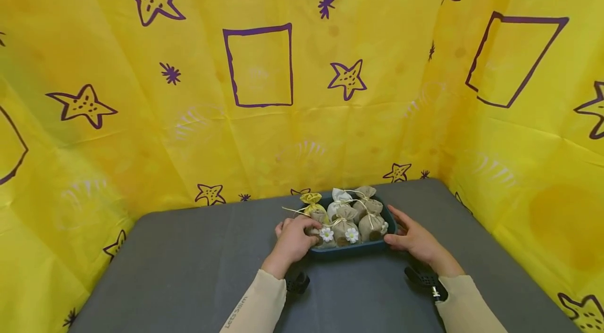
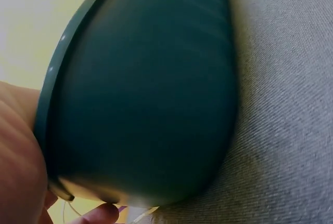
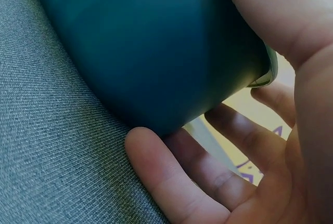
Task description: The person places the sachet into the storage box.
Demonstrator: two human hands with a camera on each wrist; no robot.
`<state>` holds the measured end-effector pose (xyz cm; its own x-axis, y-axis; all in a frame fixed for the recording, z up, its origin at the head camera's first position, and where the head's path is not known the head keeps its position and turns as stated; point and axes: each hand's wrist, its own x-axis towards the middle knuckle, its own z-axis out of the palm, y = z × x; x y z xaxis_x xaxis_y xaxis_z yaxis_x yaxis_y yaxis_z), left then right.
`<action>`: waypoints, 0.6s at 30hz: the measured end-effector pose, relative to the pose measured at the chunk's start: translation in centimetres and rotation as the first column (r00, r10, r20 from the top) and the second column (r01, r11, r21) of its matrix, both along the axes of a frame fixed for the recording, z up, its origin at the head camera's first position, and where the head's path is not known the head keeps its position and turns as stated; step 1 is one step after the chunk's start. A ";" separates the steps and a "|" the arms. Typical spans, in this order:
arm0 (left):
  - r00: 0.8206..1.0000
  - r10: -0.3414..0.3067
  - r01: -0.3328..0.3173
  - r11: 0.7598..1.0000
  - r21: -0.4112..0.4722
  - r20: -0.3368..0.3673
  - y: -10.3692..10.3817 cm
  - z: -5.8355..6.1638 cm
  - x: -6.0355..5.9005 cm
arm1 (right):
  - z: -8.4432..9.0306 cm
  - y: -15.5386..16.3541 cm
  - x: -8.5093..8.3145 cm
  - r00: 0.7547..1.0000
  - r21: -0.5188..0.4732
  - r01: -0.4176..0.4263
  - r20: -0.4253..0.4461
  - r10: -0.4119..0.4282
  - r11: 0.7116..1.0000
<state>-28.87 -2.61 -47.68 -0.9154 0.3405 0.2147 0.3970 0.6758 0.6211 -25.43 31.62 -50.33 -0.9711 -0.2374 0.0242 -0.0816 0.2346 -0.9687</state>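
A dark teal tray [image 1: 351,248] sits on the grey table, packed with small drawstring pouches. A yellow pouch [image 1: 311,198] and a white pouch [image 1: 340,201] stand at the back; several beige pouches [image 1: 344,223] fill the rest, some with white daisies [image 1: 351,235]. My left hand [image 1: 294,237] grips the tray's left end, its fingers over the rim beside the front-left pouch. Around the right end curves my right hand [image 1: 415,238], thumb at the near corner and fingers behind. In the right wrist view, fingertips [image 3: 143,141] reach the tray's lower edge, close over the cloth.
Grey cloth covers the table [image 1: 198,270] on both sides and in front of the tray. A yellow curtain [image 1: 264,154] with purple stars and frames hangs right behind the tray and along the sides. Black wrist mounts [image 1: 297,283] sit beneath both wrists.
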 end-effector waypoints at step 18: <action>0.994 0.110 -0.110 0.994 0.007 -0.025 1.1 -0.7 0.6 | 0.1 0.0 0.1 1.000 0.000 -0.010 -0.011 0.010 1.000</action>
